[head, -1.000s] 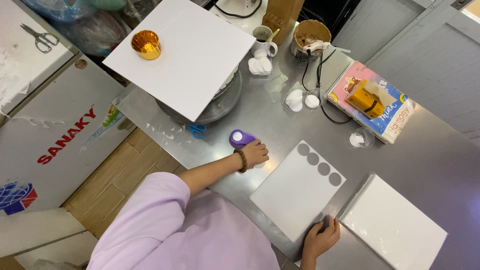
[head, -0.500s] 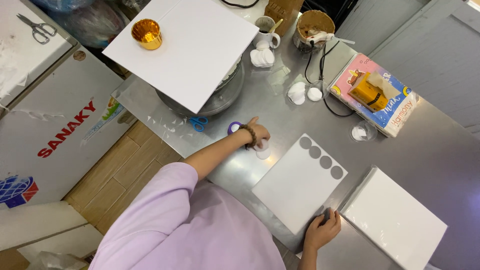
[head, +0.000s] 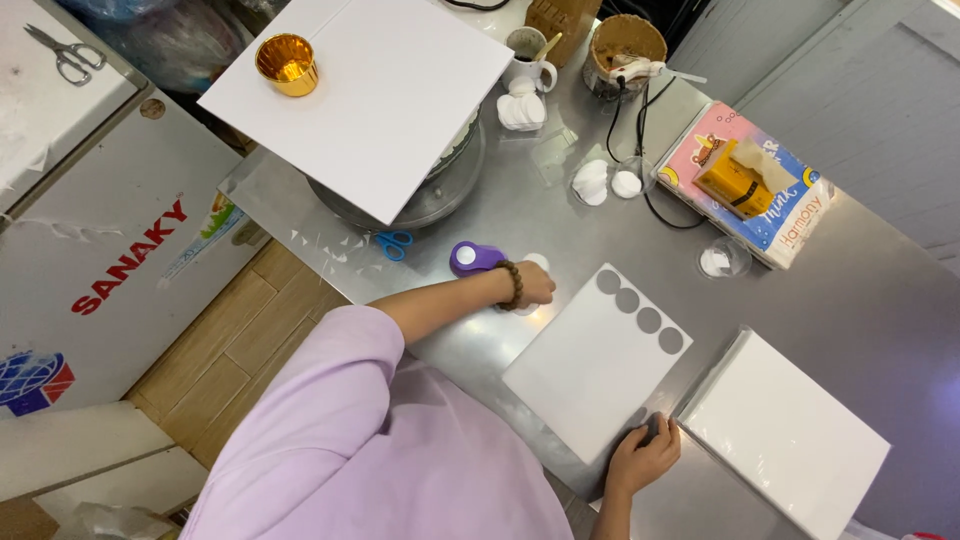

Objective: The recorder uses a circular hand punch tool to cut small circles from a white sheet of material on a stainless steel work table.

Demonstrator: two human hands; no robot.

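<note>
the left hand (head: 533, 285), fingers curled down on small white paper circles (head: 537, 262), lies just right of the purple paper punch (head: 476, 258) at mid-frame, while the right hand (head: 645, 458) presses flat the punched white sheet (head: 590, 365) at its lower corner.

Left hand (head: 530, 287) beside purple punch (head: 476, 258); right hand (head: 645, 457) presses punched sheet (head: 597, 358).

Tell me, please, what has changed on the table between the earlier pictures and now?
The left hand let go of the purple punch and slid to the right of it, onto small white paper circles by the sheet's corner. The punch stayed in about the same place. The right hand still presses the near corner of the white sheet with four round holes, which did not move.
</note>
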